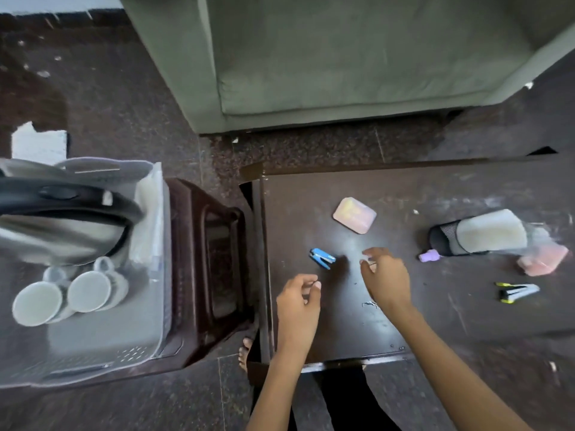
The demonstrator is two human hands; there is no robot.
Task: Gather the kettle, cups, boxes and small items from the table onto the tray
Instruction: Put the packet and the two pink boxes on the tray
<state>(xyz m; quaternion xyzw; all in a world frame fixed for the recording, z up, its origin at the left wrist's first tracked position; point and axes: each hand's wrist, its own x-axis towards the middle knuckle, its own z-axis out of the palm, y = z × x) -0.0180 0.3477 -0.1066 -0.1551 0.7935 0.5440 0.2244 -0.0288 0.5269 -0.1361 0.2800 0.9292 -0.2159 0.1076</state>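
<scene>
A grey tray at the left holds a steel kettle with a black handle and two white cups lying on their sides. On the dark table lie a small blue stapler, a pale pink pad, a black-and-white sponge brush, a purple small item, a pink packet and a yellow-black stapler. My left hand hovers just below the blue stapler, fingers curled and empty. My right hand is spread over the table to its right, empty.
The tray rests on a dark brown plastic stool beside the table's left edge. A grey-green sofa stands beyond the table. A bare foot shows between stool and table. The floor is dark speckled stone.
</scene>
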